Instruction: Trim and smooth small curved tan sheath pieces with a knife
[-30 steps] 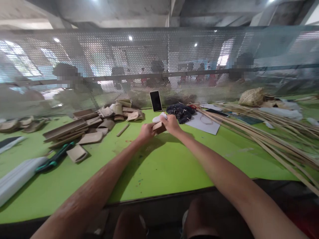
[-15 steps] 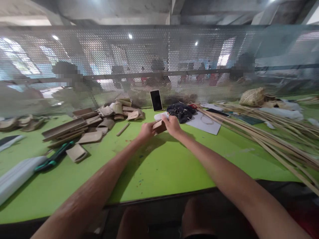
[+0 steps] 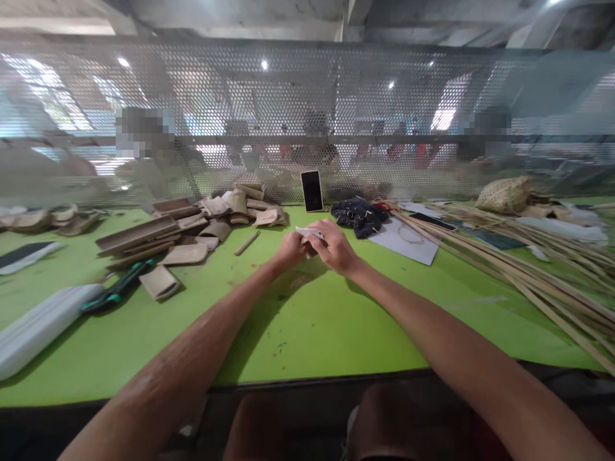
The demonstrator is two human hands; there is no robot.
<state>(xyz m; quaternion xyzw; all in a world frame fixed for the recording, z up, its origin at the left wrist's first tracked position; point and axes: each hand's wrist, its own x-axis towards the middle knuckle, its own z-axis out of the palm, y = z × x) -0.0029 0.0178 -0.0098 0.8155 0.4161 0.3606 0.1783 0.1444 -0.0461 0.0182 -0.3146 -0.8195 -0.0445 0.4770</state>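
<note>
My left hand (image 3: 288, 248) and my right hand (image 3: 334, 246) meet over the middle of the green table (image 3: 307, 320), both closed round a small pale piece (image 3: 309, 235) held between them. Only a white edge of that piece shows above my fingers; the tan part seen earlier is hidden behind my hands. A short tan stick (image 3: 247, 242) lies on the table just left of my left hand.
A heap of tan curved pieces (image 3: 192, 227) lies at back left, with green-handled cutters (image 3: 118, 291) and a white roll (image 3: 36, 330) nearer. A phone (image 3: 312, 190) leans on the perforated screen. Dark cloth (image 3: 358, 214), paper (image 3: 406, 240) and long bamboo strips (image 3: 519, 269) fill the right.
My hands have drawn closer together and folded over the piece, so its tan body is now covered. The view has shifted slightly.
</note>
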